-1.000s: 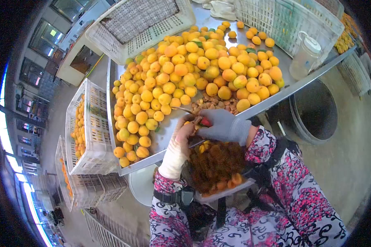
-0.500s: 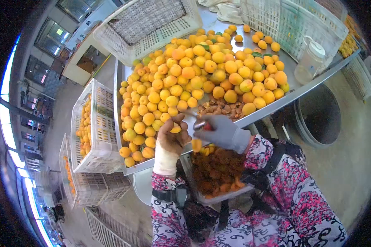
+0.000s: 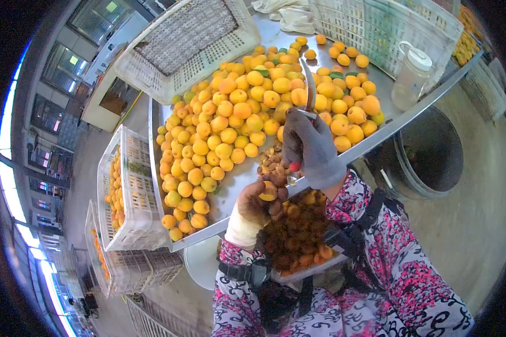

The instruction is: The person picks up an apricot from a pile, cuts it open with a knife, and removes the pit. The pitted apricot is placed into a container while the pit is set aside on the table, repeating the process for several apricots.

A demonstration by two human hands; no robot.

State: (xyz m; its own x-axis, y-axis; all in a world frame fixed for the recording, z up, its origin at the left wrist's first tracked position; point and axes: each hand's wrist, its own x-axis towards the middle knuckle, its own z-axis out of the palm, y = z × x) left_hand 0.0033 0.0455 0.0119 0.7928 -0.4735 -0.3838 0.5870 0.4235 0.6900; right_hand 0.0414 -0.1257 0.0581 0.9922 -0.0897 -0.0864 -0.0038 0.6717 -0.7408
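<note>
My right hand point(image 3: 312, 147), in a grey glove, is closed around the red handle of a knife point(image 3: 309, 84). Its curved blade points away over the apricot pile point(image 3: 230, 118). My left hand point(image 3: 257, 203), with stained fingers and a white wrist wrap, grips an apricot point(image 3: 268, 192) at the table's near edge. Brown apricot pits point(image 3: 272, 163) lie heaped on the metal just beyond the left fingertips. Under both hands stands a tub of halved, darkened apricots point(image 3: 295, 241), partly covered by my forearms.
An empty white crate point(image 3: 180, 42) leans at the table's back left, and another point(image 3: 382, 36) stands at the back right beside a lidded plastic jug point(image 3: 411, 76). Apricot-filled crates point(image 3: 132, 196) are stacked left. A dark bucket point(image 3: 430, 151) stands right, below the metal table edge point(image 3: 376, 143).
My right hand has turned and moved up and right, swinging the knife away from my left hand. My left hand has dropped lower and to the right with the apricot.
</note>
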